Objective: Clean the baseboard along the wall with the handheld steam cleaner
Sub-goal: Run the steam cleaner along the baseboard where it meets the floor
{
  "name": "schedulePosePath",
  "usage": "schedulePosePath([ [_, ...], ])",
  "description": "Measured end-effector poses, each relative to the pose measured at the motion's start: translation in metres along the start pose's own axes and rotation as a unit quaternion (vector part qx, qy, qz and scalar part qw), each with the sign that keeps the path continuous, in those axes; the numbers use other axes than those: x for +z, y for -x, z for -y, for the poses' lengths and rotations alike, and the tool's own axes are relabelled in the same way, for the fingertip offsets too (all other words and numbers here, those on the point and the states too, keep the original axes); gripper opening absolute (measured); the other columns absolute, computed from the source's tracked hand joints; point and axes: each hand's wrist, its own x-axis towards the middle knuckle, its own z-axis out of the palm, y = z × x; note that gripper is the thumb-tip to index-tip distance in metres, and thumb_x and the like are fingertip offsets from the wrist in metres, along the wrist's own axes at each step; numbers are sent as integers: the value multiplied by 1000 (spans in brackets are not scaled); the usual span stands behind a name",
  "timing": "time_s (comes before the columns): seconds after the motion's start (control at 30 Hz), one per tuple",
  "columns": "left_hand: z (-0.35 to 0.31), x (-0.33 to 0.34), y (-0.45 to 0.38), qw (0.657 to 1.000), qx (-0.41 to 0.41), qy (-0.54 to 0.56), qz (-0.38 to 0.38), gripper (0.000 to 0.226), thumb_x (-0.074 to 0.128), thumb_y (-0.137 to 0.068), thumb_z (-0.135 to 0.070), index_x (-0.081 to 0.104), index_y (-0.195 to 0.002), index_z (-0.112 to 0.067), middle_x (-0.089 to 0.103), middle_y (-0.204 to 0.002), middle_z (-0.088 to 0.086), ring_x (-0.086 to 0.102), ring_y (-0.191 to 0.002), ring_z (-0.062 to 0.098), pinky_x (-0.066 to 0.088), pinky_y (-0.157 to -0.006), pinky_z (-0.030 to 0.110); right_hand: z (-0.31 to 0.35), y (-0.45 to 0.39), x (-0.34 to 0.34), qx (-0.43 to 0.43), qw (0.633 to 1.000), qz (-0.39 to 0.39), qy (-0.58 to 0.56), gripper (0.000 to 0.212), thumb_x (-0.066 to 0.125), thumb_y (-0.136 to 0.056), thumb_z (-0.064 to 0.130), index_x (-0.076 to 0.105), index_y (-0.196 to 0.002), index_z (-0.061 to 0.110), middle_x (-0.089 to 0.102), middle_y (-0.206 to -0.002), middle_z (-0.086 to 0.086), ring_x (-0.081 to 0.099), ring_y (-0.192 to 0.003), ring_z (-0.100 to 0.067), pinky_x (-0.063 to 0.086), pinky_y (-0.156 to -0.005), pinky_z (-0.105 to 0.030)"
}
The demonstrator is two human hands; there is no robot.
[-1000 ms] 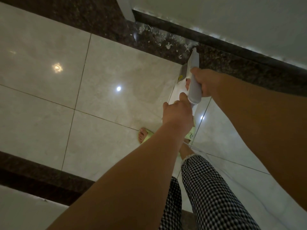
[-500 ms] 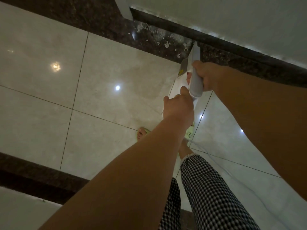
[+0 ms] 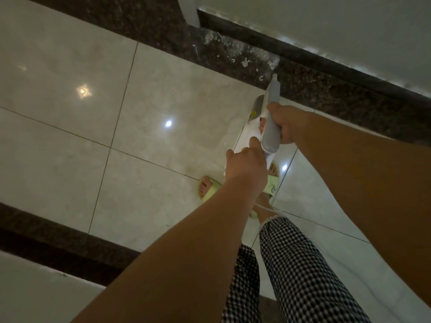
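Note:
The handheld steam cleaner (image 3: 270, 127), white with a grey handle, points its nozzle at the dark baseboard (image 3: 326, 64) that runs along the white wall at the top right. My right hand (image 3: 288, 124) is wrapped around the grey handle. My left hand (image 3: 246, 165) grips the white rear body just below it. The nozzle tip hangs above the dark granite floor strip, short of the baseboard. White flecks (image 3: 245, 62) lie scattered on the strip near the nozzle.
Glossy cream floor tiles (image 3: 163, 113) spread to the left, edged by dark granite strips (image 3: 58, 241). My feet in pale green slippers (image 3: 207, 188) stand under the cleaner. A thin white cord (image 3: 268, 209) trails by my ankle. A white door frame (image 3: 189, 10) meets the baseboard's left end.
The cleaner and both hands have shifted slightly toward the baseboard, the nozzle reaching further over the dark strip. Both grips are unchanged.

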Motion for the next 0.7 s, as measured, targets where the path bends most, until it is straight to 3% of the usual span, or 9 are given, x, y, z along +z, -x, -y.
schedulePosePath([
  [0.1,6,3,5,1000,-6,5,2,47,58,-90,-25,29,-123,-12,49,-81,-3,61,-85,21,34,-88,38,-5,2,6,7,1000,-1,2,39,54,-97,37,51,-124,10,63,-82,-2,60,-68,-12,49,-55,-30],
  [0.23,12,6,12,1000,-6,17,0,45,57,-90,-24,29,-123,-12,47,-79,-4,61,-84,22,34,-90,39,-10,4,13,10,1000,-6,13,43,55,-96,38,50,-129,10,64,-83,-2,61,-67,-12,47,-48,-29],
  [0.37,19,7,14,1000,-10,10,-2,45,57,-90,-26,30,-124,-12,44,-77,-4,60,-82,21,35,-88,39,-12,6,20,4,1000,-7,18,44,54,-97,37,48,-132,11,64,-83,-2,60,-65,-11,46,-37,-20],
  [0.57,23,6,18,1000,-6,12,-1,43,56,-91,-27,30,-123,-12,47,-81,-3,58,-79,21,35,-88,38,-15,5,24,0,1000,0,17,43,54,-97,37,49,-129,10,64,-83,-3,62,-67,-13,51,-53,-30],
  [0.7,23,4,15,1000,-12,7,5,43,56,-92,-27,30,-122,-13,44,-77,-5,46,-69,18,34,-89,37,-13,5,26,-2,1000,-3,2,41,56,-96,37,51,-126,10,64,-84,-3,61,-67,-13,52,-55,-30],
])
